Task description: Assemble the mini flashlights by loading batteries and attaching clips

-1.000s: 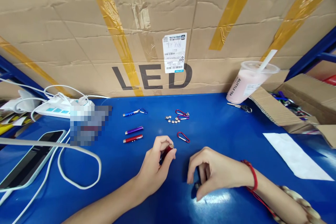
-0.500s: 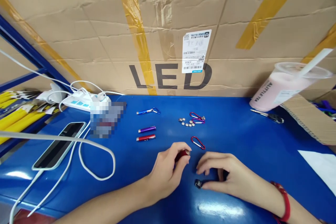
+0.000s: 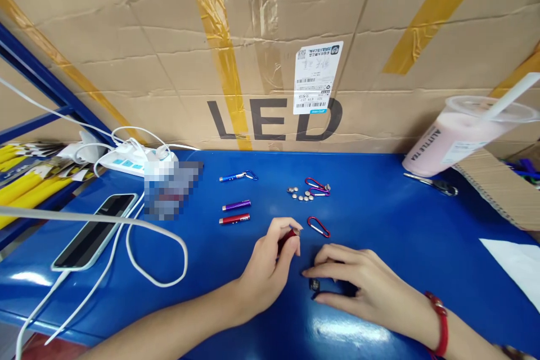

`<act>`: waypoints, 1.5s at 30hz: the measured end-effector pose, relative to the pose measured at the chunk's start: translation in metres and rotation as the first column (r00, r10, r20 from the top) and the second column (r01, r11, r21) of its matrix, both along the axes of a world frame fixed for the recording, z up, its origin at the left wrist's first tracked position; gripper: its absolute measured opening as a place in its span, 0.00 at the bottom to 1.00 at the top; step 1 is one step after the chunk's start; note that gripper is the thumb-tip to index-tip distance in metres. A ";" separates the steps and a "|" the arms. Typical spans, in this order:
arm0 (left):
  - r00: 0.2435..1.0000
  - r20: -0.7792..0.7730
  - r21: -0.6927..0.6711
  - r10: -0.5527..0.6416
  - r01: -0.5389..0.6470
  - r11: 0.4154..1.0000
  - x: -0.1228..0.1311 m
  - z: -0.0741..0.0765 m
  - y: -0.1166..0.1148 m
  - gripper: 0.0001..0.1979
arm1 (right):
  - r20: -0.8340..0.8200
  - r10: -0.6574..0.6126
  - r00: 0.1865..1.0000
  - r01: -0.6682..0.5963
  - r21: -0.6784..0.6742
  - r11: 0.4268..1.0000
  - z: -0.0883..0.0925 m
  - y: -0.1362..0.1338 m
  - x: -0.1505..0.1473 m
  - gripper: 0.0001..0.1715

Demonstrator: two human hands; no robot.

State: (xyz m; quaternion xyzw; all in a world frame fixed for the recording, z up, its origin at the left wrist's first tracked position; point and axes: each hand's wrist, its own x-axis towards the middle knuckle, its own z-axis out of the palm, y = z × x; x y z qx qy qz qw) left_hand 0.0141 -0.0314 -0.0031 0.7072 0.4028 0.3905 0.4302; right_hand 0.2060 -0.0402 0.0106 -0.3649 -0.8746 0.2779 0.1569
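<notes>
Head: red torch between left fingers

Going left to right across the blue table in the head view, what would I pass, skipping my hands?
Phone → purple penlight → button cells → pink drink cup.

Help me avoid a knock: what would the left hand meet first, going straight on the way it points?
Probably the red metal carabiner clip, lying just beyond the left hand and its red metal cylinder.
</notes>
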 end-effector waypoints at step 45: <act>0.979 -0.168 -0.151 -0.113 0.088 0.985 0.004 0.006 -0.007 0.08 | -0.404 -0.467 0.787 0.501 -0.023 0.865 0.005 -0.001 0.007 0.10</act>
